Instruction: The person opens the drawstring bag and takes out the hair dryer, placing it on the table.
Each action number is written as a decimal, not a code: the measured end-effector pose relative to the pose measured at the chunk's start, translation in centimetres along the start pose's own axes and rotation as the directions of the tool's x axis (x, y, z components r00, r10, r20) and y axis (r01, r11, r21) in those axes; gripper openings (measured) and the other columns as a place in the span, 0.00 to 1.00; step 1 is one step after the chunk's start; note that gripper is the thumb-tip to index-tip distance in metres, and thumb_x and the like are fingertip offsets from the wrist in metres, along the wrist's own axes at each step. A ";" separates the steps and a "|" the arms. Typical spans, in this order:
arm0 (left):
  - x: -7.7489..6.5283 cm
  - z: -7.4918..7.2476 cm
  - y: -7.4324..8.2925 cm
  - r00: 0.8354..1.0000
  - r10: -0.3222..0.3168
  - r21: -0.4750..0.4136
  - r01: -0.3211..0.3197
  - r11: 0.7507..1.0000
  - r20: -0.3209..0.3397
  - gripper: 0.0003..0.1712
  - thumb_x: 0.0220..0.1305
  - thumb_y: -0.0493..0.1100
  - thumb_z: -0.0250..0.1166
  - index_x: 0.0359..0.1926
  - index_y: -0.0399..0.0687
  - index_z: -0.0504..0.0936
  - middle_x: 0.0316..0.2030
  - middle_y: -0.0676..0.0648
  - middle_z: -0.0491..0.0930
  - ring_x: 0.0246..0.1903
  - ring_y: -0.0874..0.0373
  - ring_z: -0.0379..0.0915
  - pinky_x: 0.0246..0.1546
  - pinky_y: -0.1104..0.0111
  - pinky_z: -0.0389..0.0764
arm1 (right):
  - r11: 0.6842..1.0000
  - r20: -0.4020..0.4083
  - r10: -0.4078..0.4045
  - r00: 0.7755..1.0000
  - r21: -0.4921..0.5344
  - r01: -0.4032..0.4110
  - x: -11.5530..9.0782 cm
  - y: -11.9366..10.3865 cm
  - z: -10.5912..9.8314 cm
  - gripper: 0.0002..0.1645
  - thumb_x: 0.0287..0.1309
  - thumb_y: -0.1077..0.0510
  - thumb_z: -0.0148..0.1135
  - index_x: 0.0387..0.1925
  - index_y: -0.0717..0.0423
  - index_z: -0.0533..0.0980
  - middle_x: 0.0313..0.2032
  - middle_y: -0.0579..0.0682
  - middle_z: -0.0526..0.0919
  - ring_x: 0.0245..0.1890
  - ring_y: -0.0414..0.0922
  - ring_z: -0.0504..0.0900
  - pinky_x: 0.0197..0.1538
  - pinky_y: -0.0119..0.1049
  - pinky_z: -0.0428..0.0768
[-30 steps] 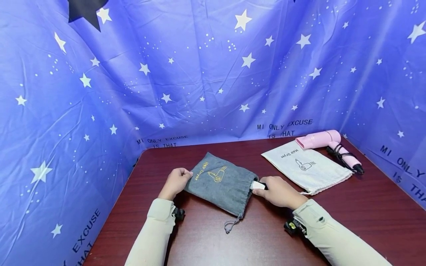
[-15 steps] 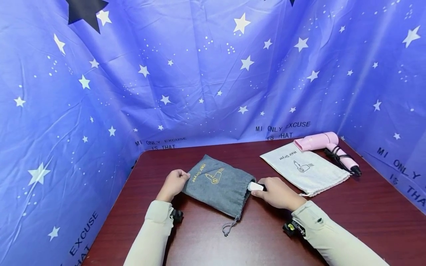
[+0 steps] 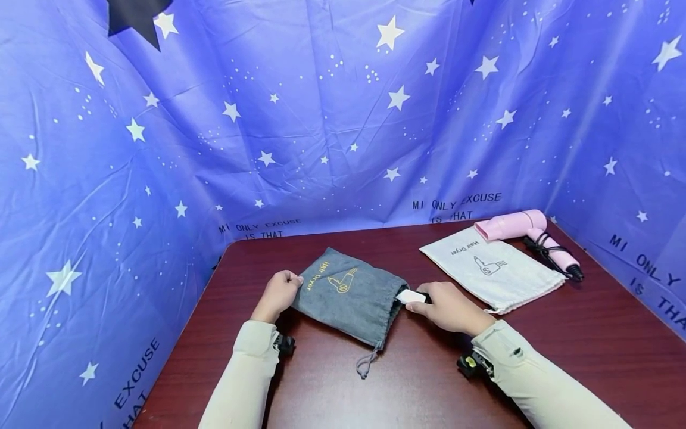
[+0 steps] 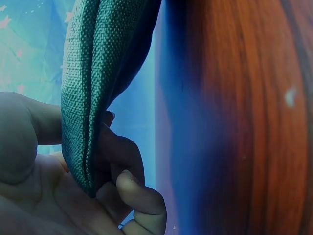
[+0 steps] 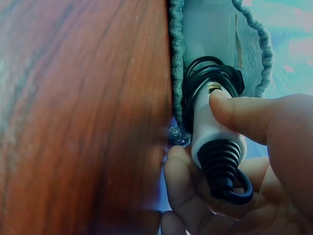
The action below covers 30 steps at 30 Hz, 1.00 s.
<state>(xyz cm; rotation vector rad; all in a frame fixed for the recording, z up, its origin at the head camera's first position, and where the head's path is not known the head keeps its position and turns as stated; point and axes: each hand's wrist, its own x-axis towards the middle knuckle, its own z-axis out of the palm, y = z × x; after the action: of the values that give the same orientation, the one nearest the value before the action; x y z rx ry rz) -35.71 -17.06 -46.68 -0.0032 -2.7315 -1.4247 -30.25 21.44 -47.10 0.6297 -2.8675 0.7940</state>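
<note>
A grey drawstring bag (image 3: 348,298) printed "Hair Dryer" lies in the middle, its mouth facing right. At its left end my left hand (image 3: 278,296) pinches the bottom edge; in the left wrist view the fabric (image 4: 80,107) runs between thumb and fingers. My right hand (image 3: 452,308) grips the white handle of a hair dryer (image 3: 411,297) that sticks out of the mouth. Up close in the right wrist view, the handle (image 5: 215,117) has a black cord wound round it, with the thumb on its side. Most of the dryer's body is hidden inside the bag.
On the right a white drawstring bag (image 3: 490,271) lies flat. Behind and partly over it is a pink hair dryer (image 3: 514,225) with a black cord round its handle. The red-brown table (image 3: 343,393) meets star-printed blue curtains (image 3: 321,119) at the back and sides.
The grey bag and my left hand have shifted slightly left, while my right hand stays about where it was. A little more of the white handle shows outside the mouth.
</note>
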 end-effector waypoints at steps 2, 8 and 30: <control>0.0 -0.1 0.1 1.000 -0.009 -0.002 0.009 1.000 0.003 0.10 0.72 0.40 0.60 0.32 0.40 0.78 0.32 0.45 0.75 0.36 0.52 0.71 0.40 0.64 0.70 | 1.000 0.013 0.011 1.000 0.009 -0.011 0.0 0.1 0.0 0.14 0.64 0.45 0.70 0.30 0.48 0.80 0.18 0.38 0.73 0.20 0.34 0.71 0.29 0.32 0.71; -0.1 -0.3 0.2 1.000 -0.028 0.000 0.028 1.000 0.005 0.11 0.73 0.40 0.60 0.34 0.38 0.79 0.32 0.45 0.75 0.37 0.52 0.71 0.40 0.64 0.70 | 0.998 0.041 0.044 0.998 0.035 -0.045 0.1 0.0 -0.1 0.14 0.65 0.45 0.70 0.34 0.51 0.81 0.15 0.37 0.75 0.15 0.34 0.75 0.27 0.31 0.73; 0.2 -0.6 -0.9 0.999 -0.040 -0.004 0.040 0.999 -0.001 0.11 0.71 0.40 0.61 0.31 0.39 0.79 0.33 0.45 0.76 0.37 0.52 0.71 0.41 0.65 0.71 | 0.995 0.108 0.093 0.990 0.034 -0.097 0.0 -0.1 -1.2 0.14 0.63 0.46 0.71 0.33 0.51 0.80 0.13 0.39 0.76 0.15 0.37 0.76 0.28 0.34 0.75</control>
<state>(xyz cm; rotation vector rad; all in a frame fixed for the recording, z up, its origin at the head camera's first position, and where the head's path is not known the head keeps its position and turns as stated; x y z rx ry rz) -35.94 -18.04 -47.07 0.0531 -2.7432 -1.4389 -30.18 21.99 -46.00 0.5596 -3.0050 0.8574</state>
